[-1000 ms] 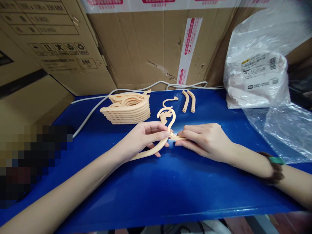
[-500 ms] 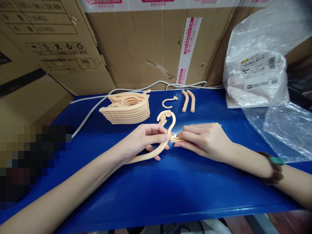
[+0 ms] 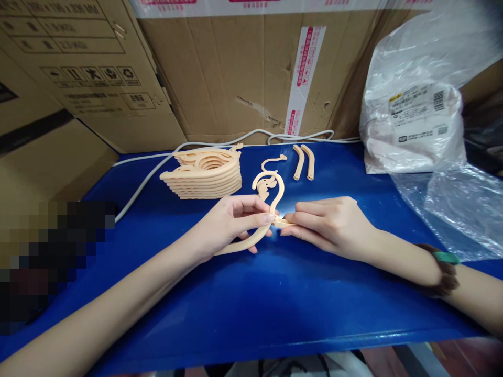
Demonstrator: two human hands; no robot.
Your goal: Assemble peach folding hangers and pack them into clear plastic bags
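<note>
A cream plastic clothes hanger (image 3: 280, 186) is held between my two hands over the blue table. My left hand (image 3: 226, 228) pinches it at the joint below the hook, thumb on top, and one curved arm runs back under the palm. From the other side, my right hand (image 3: 330, 225) closes on the second arm close to that joint; the fingers cover most of this piece. Just behind the held hook lie a loose hook (image 3: 271, 160) and small flat cream pieces (image 3: 263, 189), partly hidden by it.
A stack of folded cream hangers (image 3: 208, 186) sits at the back left. Two curved hanger arms (image 3: 305, 163) lie at the back. A white cable (image 3: 147, 183) runs along the cardboard boxes (image 3: 220, 78). On the right stands a clear plastic bag (image 3: 412, 131).
The held hanger has tilted slightly: its hook has shifted away from me and now overlaps the loose hook, while its left arm has risen a little. Both hands keep their grip.
</note>
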